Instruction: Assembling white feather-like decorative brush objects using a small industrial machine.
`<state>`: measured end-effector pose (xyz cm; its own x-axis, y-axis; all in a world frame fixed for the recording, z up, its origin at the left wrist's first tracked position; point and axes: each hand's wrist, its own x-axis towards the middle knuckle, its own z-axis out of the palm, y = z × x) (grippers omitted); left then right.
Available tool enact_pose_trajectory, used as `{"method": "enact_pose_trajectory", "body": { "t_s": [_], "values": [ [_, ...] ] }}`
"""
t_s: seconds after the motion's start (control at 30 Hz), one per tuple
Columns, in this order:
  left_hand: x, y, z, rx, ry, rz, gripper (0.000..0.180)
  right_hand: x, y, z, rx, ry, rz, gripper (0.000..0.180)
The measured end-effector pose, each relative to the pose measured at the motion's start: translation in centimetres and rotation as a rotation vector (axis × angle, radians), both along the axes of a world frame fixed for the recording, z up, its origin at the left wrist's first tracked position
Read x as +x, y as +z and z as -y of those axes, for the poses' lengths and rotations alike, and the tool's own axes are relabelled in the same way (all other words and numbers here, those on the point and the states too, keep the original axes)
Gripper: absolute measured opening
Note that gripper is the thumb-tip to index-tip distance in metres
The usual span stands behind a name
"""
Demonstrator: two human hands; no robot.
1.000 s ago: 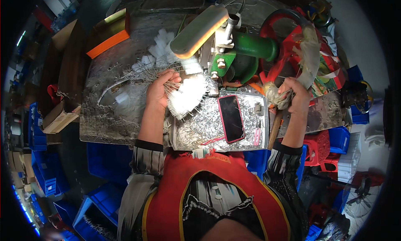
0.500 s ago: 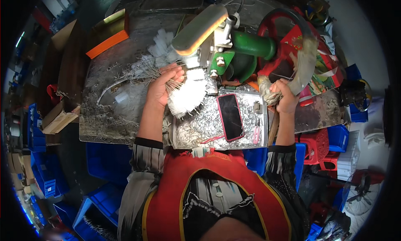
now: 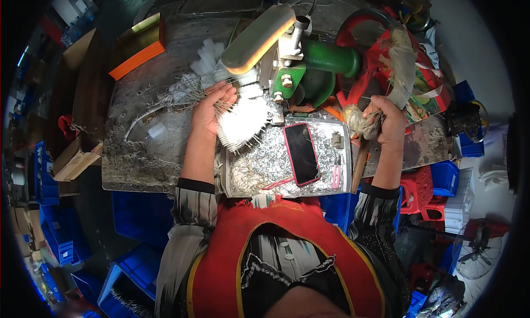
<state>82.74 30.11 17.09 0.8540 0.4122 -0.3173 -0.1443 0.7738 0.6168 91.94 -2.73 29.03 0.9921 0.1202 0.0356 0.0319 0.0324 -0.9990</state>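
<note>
My left hand (image 3: 210, 109) grips a fanned bundle of thin metal wires tipped with white plastic pieces (image 3: 242, 122), held against the green hand press (image 3: 309, 70) at its base. My right hand (image 3: 386, 116) is closed on the cloth-wrapped handle (image 3: 360, 124) of the press's red hand wheel (image 3: 381, 53). In front of me lies a metal tray (image 3: 342, 186) full of small shiny metal bits, with a dark phone in a red case (image 3: 301, 153) on top.
More loose wires and white pieces (image 3: 190, 86) lie on the grey metal bench (image 3: 132, 163). An orange-edged box (image 3: 135, 47) stands at the back left, a cardboard box (image 3: 74, 158) at the left edge. Blue crates (image 3: 447, 177) surround the bench.
My right hand has swung the wrapped handle from the right toward the tray and back out a little. My left hand has kept the wire bundle at the press, shifting slightly.
</note>
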Motion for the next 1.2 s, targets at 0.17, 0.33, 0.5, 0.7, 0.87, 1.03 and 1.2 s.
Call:
{"method": "enact_pose_trajectory", "body": {
  "t_s": [0.17, 0.33, 0.5, 0.7, 0.87, 1.03, 1.2],
  "values": [
    [-0.1, 0.1, 0.1, -0.009, 0.003, 0.006, 0.025, 0.0, -1.5, 0.0, 0.047, 0.051, 0.018, 0.025],
    [0.0, -0.1, -0.1, 0.010, 0.007, 0.033, 0.026, 0.7, -8.4, -1.3, 0.189, 0.049, 0.487, 0.012],
    [-2.6, 1.8, 0.0, 0.420, -0.235, -0.309, 0.031, -0.1, -5.3, -0.6, 0.157, 0.030, 0.322, 0.018],
    [-3.7, 1.9, -0.2, 0.391, -0.411, -0.188, 0.027, -0.3, -3.4, -0.3, 0.133, -0.028, 0.170, 0.014],
    [-3.0, 0.9, -0.1, 0.068, -0.169, 0.043, 0.021, -0.5, -2.9, -0.4, 0.099, -0.091, 0.102, 0.012],
    [-2.4, 0.2, 0.1, 0.044, -0.060, 0.219, 0.031, -0.2, -3.4, -0.1, 0.133, -0.055, 0.116, 0.012],
    [-1.1, -0.9, 0.2, 0.035, -0.007, 0.184, 0.031, -0.3, -3.3, 0.0, 0.118, -0.006, 0.139, 0.014]
  ]
}}
